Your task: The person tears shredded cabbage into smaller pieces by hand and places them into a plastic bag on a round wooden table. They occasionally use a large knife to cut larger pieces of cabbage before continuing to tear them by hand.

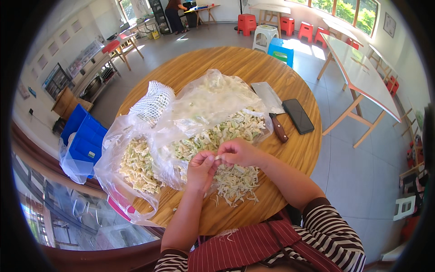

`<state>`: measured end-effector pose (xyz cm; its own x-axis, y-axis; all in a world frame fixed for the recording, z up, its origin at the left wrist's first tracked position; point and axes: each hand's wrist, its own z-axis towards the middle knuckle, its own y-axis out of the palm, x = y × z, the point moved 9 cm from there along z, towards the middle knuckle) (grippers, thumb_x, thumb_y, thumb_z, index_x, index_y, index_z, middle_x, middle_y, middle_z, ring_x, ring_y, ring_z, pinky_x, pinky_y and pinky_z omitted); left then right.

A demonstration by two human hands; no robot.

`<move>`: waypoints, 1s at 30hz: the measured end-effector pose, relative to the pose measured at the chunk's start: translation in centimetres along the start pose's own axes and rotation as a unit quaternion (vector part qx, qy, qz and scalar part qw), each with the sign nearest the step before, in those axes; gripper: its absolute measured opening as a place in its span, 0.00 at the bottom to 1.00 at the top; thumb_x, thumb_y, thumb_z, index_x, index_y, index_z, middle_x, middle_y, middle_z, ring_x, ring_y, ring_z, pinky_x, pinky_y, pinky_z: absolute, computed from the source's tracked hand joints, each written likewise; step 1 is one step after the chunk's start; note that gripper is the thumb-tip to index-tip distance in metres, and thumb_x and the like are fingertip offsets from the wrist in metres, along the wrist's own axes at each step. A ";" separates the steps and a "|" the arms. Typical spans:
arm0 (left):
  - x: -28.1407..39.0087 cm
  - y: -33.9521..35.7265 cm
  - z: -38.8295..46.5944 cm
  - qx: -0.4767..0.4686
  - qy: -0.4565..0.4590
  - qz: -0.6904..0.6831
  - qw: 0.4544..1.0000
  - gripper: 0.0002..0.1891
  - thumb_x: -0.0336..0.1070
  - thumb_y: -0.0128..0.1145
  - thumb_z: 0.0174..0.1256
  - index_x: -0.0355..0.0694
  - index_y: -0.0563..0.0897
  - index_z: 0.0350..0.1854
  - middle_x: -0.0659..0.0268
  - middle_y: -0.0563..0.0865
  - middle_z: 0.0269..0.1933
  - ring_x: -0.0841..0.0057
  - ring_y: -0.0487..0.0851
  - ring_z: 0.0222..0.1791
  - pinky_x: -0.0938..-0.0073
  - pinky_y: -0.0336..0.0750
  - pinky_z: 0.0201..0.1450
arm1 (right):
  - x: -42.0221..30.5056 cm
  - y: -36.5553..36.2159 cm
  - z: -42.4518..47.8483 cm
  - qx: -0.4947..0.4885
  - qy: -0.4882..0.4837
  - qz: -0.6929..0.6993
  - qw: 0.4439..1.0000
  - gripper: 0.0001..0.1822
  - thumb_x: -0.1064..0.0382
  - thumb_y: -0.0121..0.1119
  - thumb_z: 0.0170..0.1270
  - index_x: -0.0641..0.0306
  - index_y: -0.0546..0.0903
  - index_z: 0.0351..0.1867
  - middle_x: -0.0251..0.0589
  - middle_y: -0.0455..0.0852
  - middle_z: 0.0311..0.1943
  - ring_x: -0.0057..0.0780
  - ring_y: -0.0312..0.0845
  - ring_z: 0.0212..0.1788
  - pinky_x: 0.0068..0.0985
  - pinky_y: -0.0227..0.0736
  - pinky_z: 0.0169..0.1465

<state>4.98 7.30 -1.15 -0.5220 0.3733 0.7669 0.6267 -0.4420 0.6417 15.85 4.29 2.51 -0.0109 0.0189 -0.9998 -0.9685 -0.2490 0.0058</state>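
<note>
Both my hands meet over the near middle of a round wooden table (217,221). My left hand (203,170) and my right hand (238,153) pinch a small pale cauliflower piece (218,157) between their fingertips. Just beyond them, a clear plastic bag (207,102) lies open with cut cauliflower (227,131) showing at its mouth. Thin whitish peelings (238,185) form a loose heap beneath and beside my right wrist. To the left, another clear bag (112,149) holds yellowish cauliflower florets (137,166).
A cleaver (268,97) with a wooden handle lies beside a black smartphone (298,116) at the table's right. White foam netting (154,102) rests at the back left. A blue crate (85,136) stands left of the table. Across the room, a person (175,15) stands near stools and tables.
</note>
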 end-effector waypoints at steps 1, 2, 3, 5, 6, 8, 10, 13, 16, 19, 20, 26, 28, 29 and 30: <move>0.1 0.0 0.0 0.012 0.011 0.027 0.999 0.05 0.24 0.57 0.64 0.36 0.81 0.41 0.64 0.83 0.41 0.76 0.80 0.35 0.75 0.78 0.46 | 0.1 -0.2 0.0 0.008 0.002 0.003 1.000 0.07 0.66 0.54 0.62 0.68 0.80 0.34 0.32 0.81 0.25 0.18 0.76 0.25 0.19 0.73 0.30; 0.3 0.0 0.1 0.024 0.023 0.055 0.998 0.06 0.24 0.58 0.64 0.36 0.81 0.42 0.64 0.82 0.42 0.76 0.80 0.36 0.75 0.78 0.47 | 0.1 -0.4 0.0 0.016 0.004 0.006 1.000 0.07 0.66 0.54 0.62 0.68 0.79 0.34 0.33 0.81 0.25 0.18 0.76 0.25 0.18 0.73 0.30; 1.3 0.6 -0.1 0.024 0.075 0.128 0.989 0.07 0.23 0.59 0.62 0.36 0.81 0.42 0.64 0.81 0.43 0.76 0.79 0.36 0.76 0.77 0.47 | 0.2 -0.6 -0.1 0.026 0.006 0.010 1.000 0.07 0.67 0.54 0.63 0.69 0.79 0.35 0.33 0.81 0.25 0.18 0.76 0.25 0.18 0.73 0.30; 3.4 2.3 -0.9 0.022 0.177 0.271 0.946 0.09 0.23 0.61 0.60 0.35 0.82 0.43 0.64 0.80 0.46 0.77 0.79 0.36 0.77 0.76 0.46 | 0.5 -1.1 0.2 0.031 0.007 0.019 0.999 0.07 0.66 0.54 0.63 0.69 0.79 0.35 0.33 0.81 0.25 0.18 0.76 0.25 0.18 0.73 0.30; 4.2 2.9 -1.3 0.031 0.213 0.356 0.909 0.10 0.22 0.61 0.59 0.35 0.82 0.43 0.64 0.79 0.46 0.77 0.78 0.37 0.78 0.75 0.46 | 0.6 -1.2 0.3 0.032 0.008 0.024 0.999 0.07 0.66 0.55 0.63 0.69 0.79 0.35 0.33 0.81 0.25 0.18 0.76 0.25 0.18 0.73 0.30; 5.5 4.6 -2.2 0.046 0.277 0.515 0.810 0.11 0.22 0.63 0.57 0.34 0.82 0.42 0.65 0.78 0.46 0.79 0.77 0.37 0.79 0.74 0.45 | 0.3 -1.3 0.3 0.033 0.011 0.017 0.999 0.05 0.68 0.55 0.63 0.67 0.79 0.34 0.32 0.80 0.25 0.17 0.75 0.26 0.17 0.71 0.30; 5.7 4.6 -2.5 0.062 0.259 0.518 0.813 0.10 0.22 0.63 0.55 0.35 0.83 0.40 0.64 0.79 0.43 0.78 0.77 0.35 0.79 0.74 0.41 | 0.2 -0.8 0.2 0.028 0.013 0.009 0.999 0.04 0.69 0.55 0.64 0.67 0.79 0.34 0.32 0.80 0.25 0.16 0.75 0.26 0.16 0.70 0.30; 4.4 3.0 -1.6 0.045 0.224 0.463 0.857 0.09 0.22 0.62 0.56 0.35 0.83 0.39 0.66 0.80 0.38 0.79 0.77 0.34 0.80 0.74 0.39 | -0.1 -0.4 0.2 0.017 0.010 -0.006 1.000 0.04 0.69 0.55 0.64 0.66 0.79 0.34 0.31 0.80 0.25 0.15 0.75 0.27 0.16 0.71 0.31; 2.5 1.7 -0.6 0.023 0.136 0.305 0.942 0.08 0.23 0.61 0.59 0.36 0.82 0.41 0.69 0.82 0.36 0.83 0.78 0.33 0.83 0.74 0.39 | 0.0 -0.6 0.0 0.017 0.007 0.004 1.000 0.04 0.69 0.55 0.64 0.66 0.79 0.34 0.31 0.80 0.26 0.15 0.75 0.27 0.16 0.72 0.32; 2.0 0.7 -0.6 0.047 0.086 0.172 0.980 0.07 0.24 0.59 0.63 0.37 0.81 0.42 0.70 0.84 0.36 0.86 0.79 0.34 0.85 0.74 0.39 | -0.3 -0.8 -0.3 0.024 0.015 0.035 0.999 0.03 0.70 0.55 0.64 0.66 0.79 0.34 0.30 0.80 0.27 0.15 0.75 0.28 0.16 0.72 0.33; 1.9 -0.1 -0.5 0.064 0.077 0.129 0.987 0.07 0.24 0.59 0.63 0.37 0.81 0.42 0.70 0.84 0.36 0.86 0.79 0.35 0.85 0.74 0.39 | -0.5 -0.7 -0.3 0.011 0.003 0.036 0.999 0.02 0.70 0.55 0.63 0.66 0.79 0.35 0.30 0.80 0.27 0.15 0.76 0.28 0.16 0.72 0.34; 2.4 -0.2 -0.3 0.069 0.091 0.171 0.979 0.09 0.22 0.60 0.61 0.36 0.82 0.43 0.70 0.83 0.36 0.85 0.79 0.34 0.84 0.75 0.37 | -1.1 -0.4 -0.7 -0.031 -0.066 -0.027 0.997 0.05 0.70 0.58 0.61 0.65 0.81 0.38 0.28 0.81 0.28 0.13 0.74 0.30 0.14 0.70 0.34; 2.8 0.4 -0.5 0.058 0.126 0.227 0.964 0.10 0.21 0.61 0.60 0.36 0.82 0.43 0.70 0.82 0.36 0.84 0.79 0.34 0.83 0.75 0.37 | -1.7 -0.6 -0.7 -0.009 -0.059 -0.061 0.996 0.06 0.69 0.59 0.61 0.65 0.81 0.38 0.28 0.81 0.28 0.11 0.73 0.30 0.14 0.68 0.33; 3.0 0.7 -0.7 0.053 0.150 0.253 0.954 0.10 0.21 0.62 0.59 0.36 0.83 0.43 0.69 0.82 0.36 0.84 0.79 0.34 0.83 0.75 0.37 | -1.6 -0.6 -0.5 -0.004 -0.056 -0.058 0.997 0.05 0.69 0.59 0.61 0.66 0.81 0.38 0.27 0.81 0.28 0.11 0.73 0.30 0.14 0.68 0.33; 3.3 1.0 -0.7 0.046 0.174 0.277 0.944 0.11 0.20 0.62 0.58 0.36 0.83 0.43 0.69 0.81 0.37 0.84 0.78 0.34 0.83 0.75 0.37 | -1.5 -0.8 -0.3 0.003 -0.052 -0.056 0.997 0.06 0.68 0.59 0.61 0.66 0.81 0.38 0.27 0.81 0.28 0.11 0.72 0.30 0.14 0.67 0.33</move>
<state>3.49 7.46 2.00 -0.2480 -0.1928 0.9494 0.8983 -0.4126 0.1509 16.71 4.14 3.99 0.0712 0.1467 -0.9866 -0.9668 -0.2332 -0.1044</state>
